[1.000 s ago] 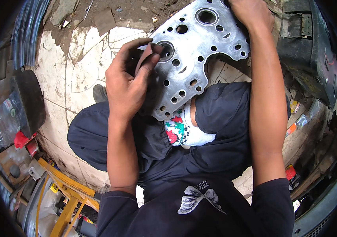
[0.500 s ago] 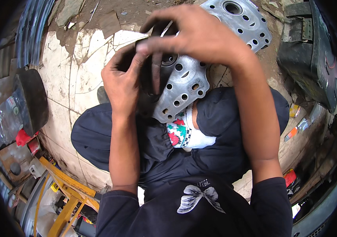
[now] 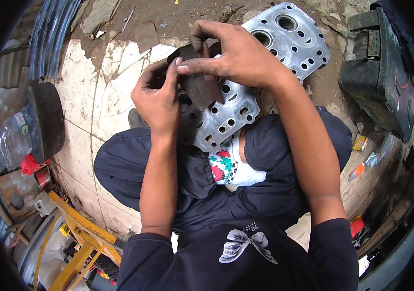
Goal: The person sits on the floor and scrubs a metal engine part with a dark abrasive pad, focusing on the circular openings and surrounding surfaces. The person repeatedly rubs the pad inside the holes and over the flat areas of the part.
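Note:
A grey metal cylinder head (image 3: 292, 51) lies at a slant in front of me, its flat face up and pierced by round ports and bolt holes. Above its near left end, both hands hold a dark, bent piece of sandpaper (image 3: 198, 92). My left hand (image 3: 158, 102) pinches its upper left part between thumb and fingers. From the right, my right hand (image 3: 241, 56) grips the same piece, thumb tip close to the left thumb. The sandpaper hangs down between the hands and hides part of the cylinder head.
Cracked pale tiles (image 3: 78, 104) cover the floor to the left, with bare dirt beyond. A dark battered case (image 3: 379, 72) stands at the right. On the left are a round black object (image 3: 47, 121), a clear plastic bag (image 3: 13, 140) and a yellow frame (image 3: 83, 233).
My right hand has come down slightly, and its fingers have curled inward. The sandpaper, blurred and spread before, now hangs lower between the hands. The view has shifted a little.

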`<state>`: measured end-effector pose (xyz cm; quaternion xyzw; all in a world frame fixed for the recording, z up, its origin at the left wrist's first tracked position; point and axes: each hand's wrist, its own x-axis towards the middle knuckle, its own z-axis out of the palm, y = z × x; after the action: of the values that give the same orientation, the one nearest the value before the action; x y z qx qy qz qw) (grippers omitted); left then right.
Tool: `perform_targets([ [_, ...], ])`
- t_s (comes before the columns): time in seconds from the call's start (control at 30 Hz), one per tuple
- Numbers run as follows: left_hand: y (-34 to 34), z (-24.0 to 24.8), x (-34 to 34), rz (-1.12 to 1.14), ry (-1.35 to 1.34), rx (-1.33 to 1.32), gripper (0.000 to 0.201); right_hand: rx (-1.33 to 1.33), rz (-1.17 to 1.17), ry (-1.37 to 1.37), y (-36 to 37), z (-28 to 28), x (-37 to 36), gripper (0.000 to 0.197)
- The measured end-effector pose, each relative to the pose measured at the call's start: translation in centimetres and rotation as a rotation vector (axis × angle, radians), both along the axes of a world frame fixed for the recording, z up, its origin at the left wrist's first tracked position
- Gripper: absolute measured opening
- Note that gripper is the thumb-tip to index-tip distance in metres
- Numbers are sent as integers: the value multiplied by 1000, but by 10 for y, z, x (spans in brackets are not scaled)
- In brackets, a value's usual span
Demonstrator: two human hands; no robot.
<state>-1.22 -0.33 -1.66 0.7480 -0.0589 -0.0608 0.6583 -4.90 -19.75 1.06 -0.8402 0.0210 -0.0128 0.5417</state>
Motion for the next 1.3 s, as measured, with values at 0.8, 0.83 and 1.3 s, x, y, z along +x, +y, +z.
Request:
perform_targets([
  [0.8, -7, -4, -3, -65, -50, -252, 39, 214, -110, -108, 9, -6, 2, 32],
  [0.83, -6, -3, -1, -83, -38, -234, 40, 260, -91, -103, 9, -6, 2, 32],
  [1.3, -3, -4, 1, -160, 12, -50, 29, 18, -56, -100, -19, 0, 3, 36],
])
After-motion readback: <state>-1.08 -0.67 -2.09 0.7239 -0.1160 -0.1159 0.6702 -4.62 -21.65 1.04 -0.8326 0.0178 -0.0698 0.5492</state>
